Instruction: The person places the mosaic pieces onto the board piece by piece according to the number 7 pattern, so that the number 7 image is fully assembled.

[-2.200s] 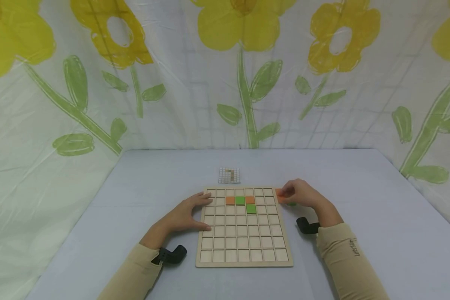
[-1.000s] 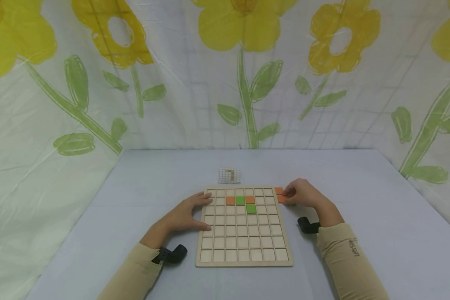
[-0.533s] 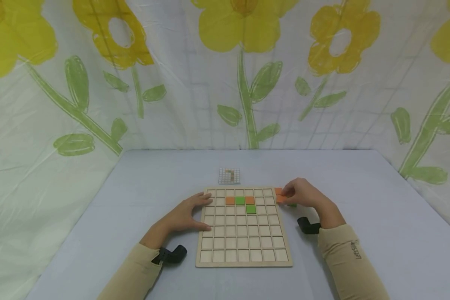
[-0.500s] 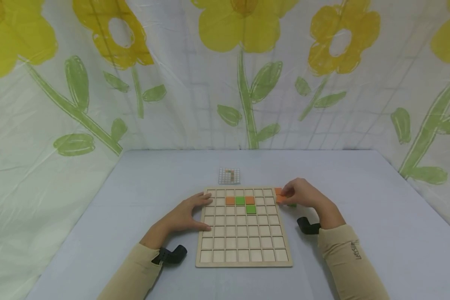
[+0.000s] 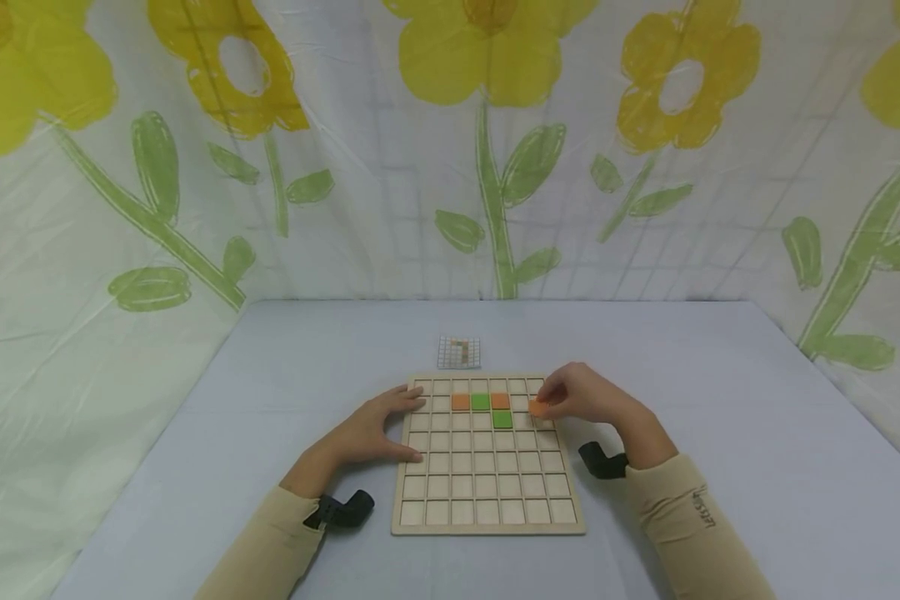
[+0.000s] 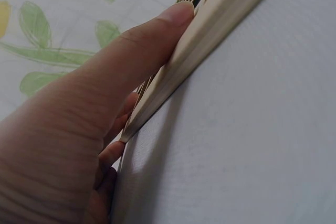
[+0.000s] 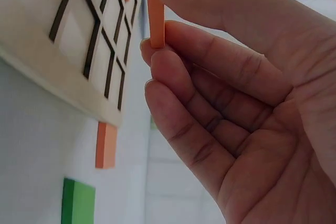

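A square wooden grid board [image 5: 487,529] lies on the table. In its second row from the back sit an orange tile [image 5: 461,402], a green tile [image 5: 481,402] and another orange tile [image 5: 499,402]; a second green tile [image 5: 502,419] sits in the row below. My left hand [image 5: 367,429] rests on the board's left edge, thumb and fingers spread. Above the board's right side, my right hand [image 5: 588,396] pinches an orange tile [image 7: 157,22] between thumb and fingers. Its fingers partly cover that tile in the head view.
A small card with a printed grid [image 5: 458,352] lies behind the board. In the right wrist view, a loose orange tile [image 7: 106,148] and a loose green tile [image 7: 79,203] lie beside the board's edge. A flowered curtain [image 5: 367,208] hangs behind the table [image 5: 270,358].
My right hand has taken an orange tile from beside the board and carried it left over the board's right columns. The left hand has stayed on the edge.
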The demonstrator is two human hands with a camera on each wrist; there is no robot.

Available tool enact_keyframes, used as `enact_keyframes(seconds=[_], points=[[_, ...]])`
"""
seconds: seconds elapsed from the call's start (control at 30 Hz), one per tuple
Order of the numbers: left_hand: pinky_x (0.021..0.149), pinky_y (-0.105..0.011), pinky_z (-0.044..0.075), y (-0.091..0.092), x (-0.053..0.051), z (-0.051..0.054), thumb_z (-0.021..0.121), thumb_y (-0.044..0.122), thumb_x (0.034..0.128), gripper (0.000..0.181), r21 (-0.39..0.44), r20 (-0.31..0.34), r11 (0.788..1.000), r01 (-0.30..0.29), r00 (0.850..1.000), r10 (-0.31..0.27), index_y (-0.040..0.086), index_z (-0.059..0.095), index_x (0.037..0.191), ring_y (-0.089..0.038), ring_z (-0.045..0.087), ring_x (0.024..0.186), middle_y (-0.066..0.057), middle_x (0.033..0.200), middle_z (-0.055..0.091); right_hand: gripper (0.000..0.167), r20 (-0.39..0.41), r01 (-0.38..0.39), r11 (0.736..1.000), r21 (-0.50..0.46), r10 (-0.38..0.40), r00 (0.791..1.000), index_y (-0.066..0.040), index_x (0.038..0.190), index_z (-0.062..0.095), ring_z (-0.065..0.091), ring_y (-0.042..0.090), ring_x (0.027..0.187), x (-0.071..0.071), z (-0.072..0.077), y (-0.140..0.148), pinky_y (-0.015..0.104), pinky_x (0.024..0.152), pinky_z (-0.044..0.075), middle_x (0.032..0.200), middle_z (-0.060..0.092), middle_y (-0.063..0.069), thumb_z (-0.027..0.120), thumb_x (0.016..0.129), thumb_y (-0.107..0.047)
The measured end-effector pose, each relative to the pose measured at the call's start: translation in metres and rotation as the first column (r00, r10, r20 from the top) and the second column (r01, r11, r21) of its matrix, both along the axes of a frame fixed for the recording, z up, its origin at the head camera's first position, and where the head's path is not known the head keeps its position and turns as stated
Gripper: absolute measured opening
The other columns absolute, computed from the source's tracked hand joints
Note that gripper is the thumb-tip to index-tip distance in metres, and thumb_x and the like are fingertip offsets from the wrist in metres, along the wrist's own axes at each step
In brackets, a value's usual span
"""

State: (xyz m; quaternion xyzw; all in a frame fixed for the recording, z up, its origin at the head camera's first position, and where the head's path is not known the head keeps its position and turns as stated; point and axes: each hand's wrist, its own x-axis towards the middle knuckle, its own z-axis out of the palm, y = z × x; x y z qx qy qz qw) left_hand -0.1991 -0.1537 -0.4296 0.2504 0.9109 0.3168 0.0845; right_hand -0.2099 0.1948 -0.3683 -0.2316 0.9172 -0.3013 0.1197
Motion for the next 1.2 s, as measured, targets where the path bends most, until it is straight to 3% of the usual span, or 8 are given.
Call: enact_keyframes(seconds=[0.43, 0.67, 0.83, 1.07, 1.2], points=[[0.116, -0.051, 0.020, 0.000, -0.001, -0.001, 0.080, 0.051, 0.0630, 0.086, 0.004, 0.001, 1.000, -0.001, 1.000, 0.001, 0.017, 0.049, 0.136, -0.026, 0.020, 0.144, 0.002, 0.151, 0.034, 0.016, -0.001, -0.103, 0.995, 0.015, 0.103, 0.995, -0.005, 0.091, 0.072, 0.058, 0.007, 0.077, 0.011, 0.002, -0.026, 0.022, 0.068, 0.051, 0.088, 0.069, 0.002, 0.073, 0.079, -0.015], [0.116, -0.051, 0.020, 0.000, 0.000, 0.000, 0.080, 0.051, 0.0632, 0.086, 0.000, 0.000, 1.000, -0.004, 1.000, 0.004, 0.017, 0.049, 0.136, -0.025, 0.020, 0.144, 0.002, 0.151, 0.034, 0.016, -0.054, -0.134, 0.990, 0.049, 0.137, 0.989, -0.008, 0.091, 0.073, 0.058, 0.006, 0.078, 0.015, -0.001, -0.035, 0.020, 0.070, 0.049, 0.089, 0.069, -0.001, 0.074, 0.078, -0.016], [0.116, -0.051, 0.020, 0.000, 0.001, 0.002, 0.080, 0.051, 0.0634, 0.085, 0.001, 0.004, 1.000, -0.007, 1.000, 0.007, 0.018, 0.050, 0.136, -0.025, 0.020, 0.144, 0.003, 0.151, 0.034, 0.017, -0.059, -0.188, 0.982, 0.022, 0.189, 0.980, -0.008, 0.089, 0.073, 0.059, 0.004, 0.076, 0.014, -0.007, -0.040, 0.017, 0.066, 0.050, 0.087, 0.069, -0.001, 0.075, 0.078, -0.020], [0.116, -0.051, 0.020, 0.000, 0.000, 0.002, 0.080, 0.051, 0.0638, 0.085, 0.002, 0.001, 1.000, -0.004, 1.000, 0.004, 0.018, 0.050, 0.136, -0.026, 0.021, 0.143, 0.002, 0.151, 0.034, 0.016, 0.026, -0.204, 0.979, -0.012, 0.204, 0.979, -0.009, 0.089, 0.070, 0.056, 0.002, 0.070, 0.013, -0.014, -0.042, 0.017, 0.063, 0.049, 0.082, 0.066, -0.003, 0.076, 0.077, -0.018], [0.116, -0.052, 0.020, 0.000, 0.000, 0.002, 0.079, 0.052, 0.0637, 0.085, 0.000, 0.003, 1.000, 0.000, 1.000, 0.000, 0.018, 0.049, 0.136, -0.026, 0.021, 0.143, 0.003, 0.151, 0.034, 0.015, 0.032, -0.206, 0.979, -0.007, 0.206, 0.978, -0.010, 0.088, 0.068, 0.056, 0.002, 0.070, 0.012, -0.017, -0.041, 0.018, 0.063, 0.050, 0.082, 0.065, -0.002, 0.076, 0.077, -0.017]])
